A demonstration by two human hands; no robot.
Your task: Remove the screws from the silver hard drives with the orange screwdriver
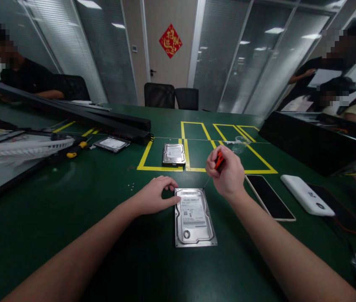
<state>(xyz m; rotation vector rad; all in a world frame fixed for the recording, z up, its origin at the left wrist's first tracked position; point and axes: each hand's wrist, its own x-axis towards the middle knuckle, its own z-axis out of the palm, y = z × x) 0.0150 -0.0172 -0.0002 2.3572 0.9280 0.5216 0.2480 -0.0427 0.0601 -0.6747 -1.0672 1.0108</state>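
A silver hard drive (193, 214) lies label side up on the green table in front of me. At its far left corner is my left hand (156, 195), thumb and curled fingers gripping the edge. My right hand (226, 172) is closed around the red-and-black handle of a screwdriver (219, 161). The thin shaft slants down toward the drive's far right corner, where the tip appears to meet a screw spot; exact contact is too small to tell. Beyond the hands, a second hard drive (174, 154) sits inside yellow tape lines.
Tiny screws (130, 186) lie left of my left hand. A third drive (112, 144), a yellow-black screwdriver (77, 150) and long black bars (102, 117) are farther left. To the right are a phone (270, 197), a white power bank (307, 195), a clear cup (240, 144) and a black case (304, 140).
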